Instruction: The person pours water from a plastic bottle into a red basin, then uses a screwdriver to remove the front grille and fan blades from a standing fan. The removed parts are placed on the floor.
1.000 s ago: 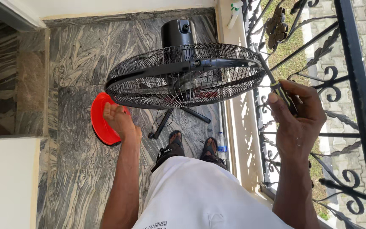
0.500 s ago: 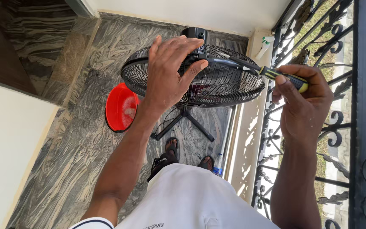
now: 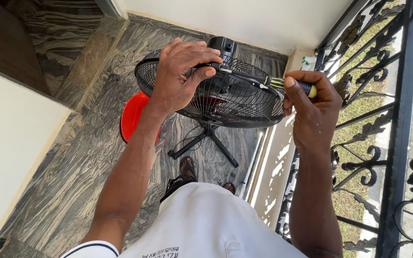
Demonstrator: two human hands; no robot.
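Left hand (image 3: 180, 71): laid on the black wire-grille standing fan (image 3: 225, 98), fingers curled over its top by the motor housing.
Right hand: (image 3: 311, 107) fingers clamped on a yellow-and-black-handled screwdriver (image 3: 264, 81), shaft lying across the grille toward the left hand.
Fan: stands on the grey marble floor (image 3: 72, 157), beside the black iron railing (image 3: 388, 143).
Behind fan: round red plastic piece (image 3: 132, 117) on the floor.

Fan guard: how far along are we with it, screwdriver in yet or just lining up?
Done: left hand is on top of the black fan guard and right hand grips the yellow-and-black screwdriver. In hand: its shaft reaches toward the left fingertips beside the motor housing; the tip is hidden, so engagement cannot be told. Left: the guard is on the fan, nothing removed.
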